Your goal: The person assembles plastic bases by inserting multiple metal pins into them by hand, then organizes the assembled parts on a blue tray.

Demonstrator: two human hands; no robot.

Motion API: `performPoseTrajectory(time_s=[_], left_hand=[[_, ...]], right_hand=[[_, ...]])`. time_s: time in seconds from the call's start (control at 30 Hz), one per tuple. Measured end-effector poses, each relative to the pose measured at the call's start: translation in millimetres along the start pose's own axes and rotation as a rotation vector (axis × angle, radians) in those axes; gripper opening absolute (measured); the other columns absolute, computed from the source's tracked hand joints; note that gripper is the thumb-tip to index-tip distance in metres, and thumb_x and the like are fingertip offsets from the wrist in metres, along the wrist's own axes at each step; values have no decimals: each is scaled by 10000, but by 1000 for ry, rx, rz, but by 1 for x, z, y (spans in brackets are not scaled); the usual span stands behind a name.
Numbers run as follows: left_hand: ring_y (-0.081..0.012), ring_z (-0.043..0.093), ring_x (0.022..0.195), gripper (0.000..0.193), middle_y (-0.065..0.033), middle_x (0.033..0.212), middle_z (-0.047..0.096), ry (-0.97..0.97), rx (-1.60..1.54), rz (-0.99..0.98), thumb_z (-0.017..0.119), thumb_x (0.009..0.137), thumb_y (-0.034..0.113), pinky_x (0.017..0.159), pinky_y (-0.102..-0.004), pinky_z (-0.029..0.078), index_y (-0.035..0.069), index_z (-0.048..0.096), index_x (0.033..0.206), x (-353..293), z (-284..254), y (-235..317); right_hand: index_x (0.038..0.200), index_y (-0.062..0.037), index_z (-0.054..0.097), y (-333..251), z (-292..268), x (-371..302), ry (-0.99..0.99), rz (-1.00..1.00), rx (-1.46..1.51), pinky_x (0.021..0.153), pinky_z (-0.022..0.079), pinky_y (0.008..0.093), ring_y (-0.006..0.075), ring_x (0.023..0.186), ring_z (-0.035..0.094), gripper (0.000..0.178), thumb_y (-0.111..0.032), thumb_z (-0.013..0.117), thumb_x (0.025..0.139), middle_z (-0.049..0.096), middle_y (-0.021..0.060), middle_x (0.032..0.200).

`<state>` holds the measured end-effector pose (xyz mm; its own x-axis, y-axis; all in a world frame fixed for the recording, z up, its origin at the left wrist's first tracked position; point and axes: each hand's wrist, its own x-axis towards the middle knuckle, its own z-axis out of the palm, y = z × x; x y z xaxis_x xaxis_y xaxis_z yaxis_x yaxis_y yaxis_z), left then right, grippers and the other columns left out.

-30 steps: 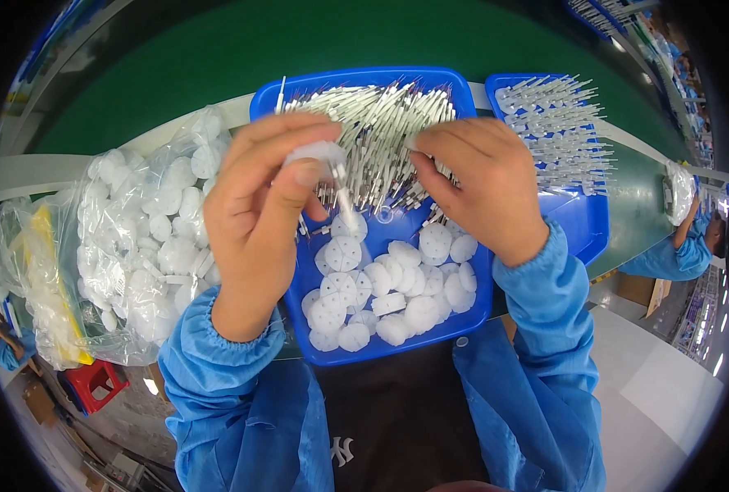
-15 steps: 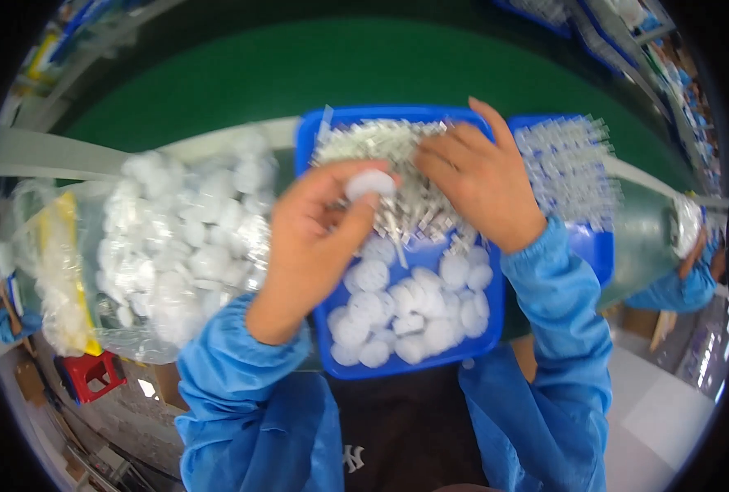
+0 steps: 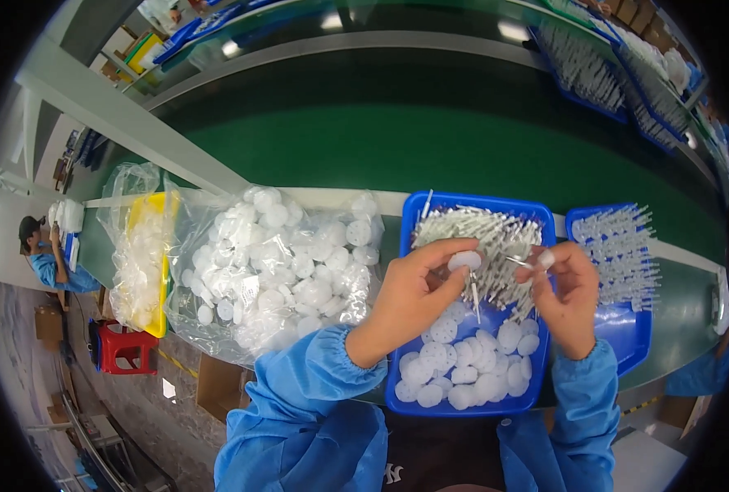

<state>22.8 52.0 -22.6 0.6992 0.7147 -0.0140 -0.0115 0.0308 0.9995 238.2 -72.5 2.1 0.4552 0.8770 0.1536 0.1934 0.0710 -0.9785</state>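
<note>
A round white plastic disc point(image 3: 464, 261) is pinched between the thumb and fingers of my left hand point(image 3: 410, 299). Just below it shows a thin pale rod point(image 3: 474, 299); whether it is joined to the disc I cannot tell. My right hand point(image 3: 571, 299) has its fingertips closed on a slim stick point(image 3: 519, 261) with a whitish end. Both hands are over a blue tray point(image 3: 479, 199). Its far half holds a heap of thin metallic and white sticks point(image 3: 471, 225), and loose white discs point(image 3: 483, 369) fill the near half.
Right of the tray, a second blue tray point(image 3: 623, 340) carries rows of clear pieces point(image 3: 615, 254). Left lie a clear bag of white discs point(image 3: 274, 271) and a yellow tray point(image 3: 166, 283). Beyond runs a green surface point(image 3: 364, 123). A person point(image 3: 49, 254) stands far left, near a red stool point(image 3: 127, 348).
The whole view has shifted, so the trays appear further right. My right hand has come off the stick heap and now grips a stick. The left hand still holds a disc.
</note>
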Motion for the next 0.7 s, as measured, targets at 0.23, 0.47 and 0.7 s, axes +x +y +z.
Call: performPoseTrajectory(time_s=[0.23,0.47,0.7], left_hand=[[-84,743,980,329,-71,1182,809,3,-64,90,707,1002,-7,723,-209,586,36,722,1329,-7,4,4],[-106,715,1052,332,-124,1297,754,-27,7,93,677,1025,-34,742,-215,590,-9,685,1356,-6,4,6],[-128,725,925,353,-104,1139,784,60,112,181,751,944,-54,719,-239,611,54,788,1278,-6,8,0]], right_hand=[[1046,-31,734,-15,34,-14,-92,-200,-390,735,584,317,180,773,736,248,9,850,830,752,80,883],[1046,-40,780,-3,28,-28,-21,-217,-397,617,545,285,153,689,701,233,-33,867,830,732,54,805],[1037,-24,799,-7,29,-31,-33,-17,-272,538,510,258,110,573,668,157,-70,846,895,694,70,666]])
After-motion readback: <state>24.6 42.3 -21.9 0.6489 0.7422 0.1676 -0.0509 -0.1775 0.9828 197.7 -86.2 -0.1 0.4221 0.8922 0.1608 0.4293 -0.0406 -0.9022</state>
